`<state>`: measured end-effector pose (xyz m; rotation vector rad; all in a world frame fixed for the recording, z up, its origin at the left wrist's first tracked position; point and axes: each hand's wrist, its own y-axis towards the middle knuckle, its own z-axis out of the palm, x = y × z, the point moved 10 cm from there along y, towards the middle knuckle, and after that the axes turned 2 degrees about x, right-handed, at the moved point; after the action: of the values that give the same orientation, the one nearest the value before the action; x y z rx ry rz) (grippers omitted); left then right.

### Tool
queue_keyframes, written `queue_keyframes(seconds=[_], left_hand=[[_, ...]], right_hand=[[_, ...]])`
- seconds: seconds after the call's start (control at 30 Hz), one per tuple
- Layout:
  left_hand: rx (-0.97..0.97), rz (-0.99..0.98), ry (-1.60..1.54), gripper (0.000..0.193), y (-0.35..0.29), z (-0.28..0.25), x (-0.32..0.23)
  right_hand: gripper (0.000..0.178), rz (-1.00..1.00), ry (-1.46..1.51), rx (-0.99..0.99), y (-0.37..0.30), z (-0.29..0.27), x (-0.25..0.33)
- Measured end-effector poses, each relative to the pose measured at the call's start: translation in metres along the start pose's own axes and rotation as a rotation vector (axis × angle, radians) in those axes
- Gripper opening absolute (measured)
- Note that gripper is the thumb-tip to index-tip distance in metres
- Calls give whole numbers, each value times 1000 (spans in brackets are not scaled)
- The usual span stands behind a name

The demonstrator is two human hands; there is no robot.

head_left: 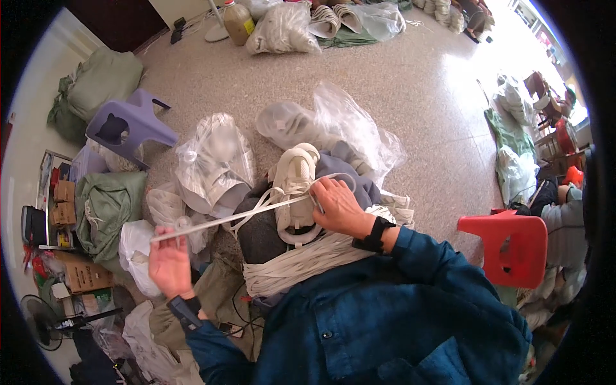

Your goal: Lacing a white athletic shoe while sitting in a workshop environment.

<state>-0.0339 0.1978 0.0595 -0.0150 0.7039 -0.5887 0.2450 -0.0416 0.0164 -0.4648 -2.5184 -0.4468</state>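
A cream-white sneaker (296, 168) rests on my lap with its toe pointing away from me. From its lacing a flat white shoelace (224, 219) runs taut to the left. My left hand (171, 264) is closed on that lace near its end, well out to the side. At the sneaker's right side, my right hand (340, 206) has its fingers curled and pressed together on the lace by the eyelets, where a loop rises. The right fingertips are partly hidden. Below the sneaker, a thick bundle of white laces (308, 264) lies across my lap.
Clear plastic bags of shoes (215, 160) lie ahead on the speckled floor (423, 96). A purple stool (131, 125) stands left, a red stool (507, 244) right. Boxes (83, 271) and a black fan (42, 321) are far left. Another person sits at the right edge.
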Motion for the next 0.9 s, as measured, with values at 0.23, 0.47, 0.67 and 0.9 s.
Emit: queue_keyframes(seconds=[0.23,0.47,0.67,0.9], left_hand=[[436,65,1700,21,-5,18,48],[712,588,1663,23,-24,124,157],[854,709,1859,20,-17,137,207],[839,766,1895,4,-13,134,210]], right_hand=[[30,-52,83,-187,18,-26,1],[13,-102,-14,-114,22,-20,-7],[12,15,201,83,14,-3,-10],[20,-51,-75,74,19,7,11]])
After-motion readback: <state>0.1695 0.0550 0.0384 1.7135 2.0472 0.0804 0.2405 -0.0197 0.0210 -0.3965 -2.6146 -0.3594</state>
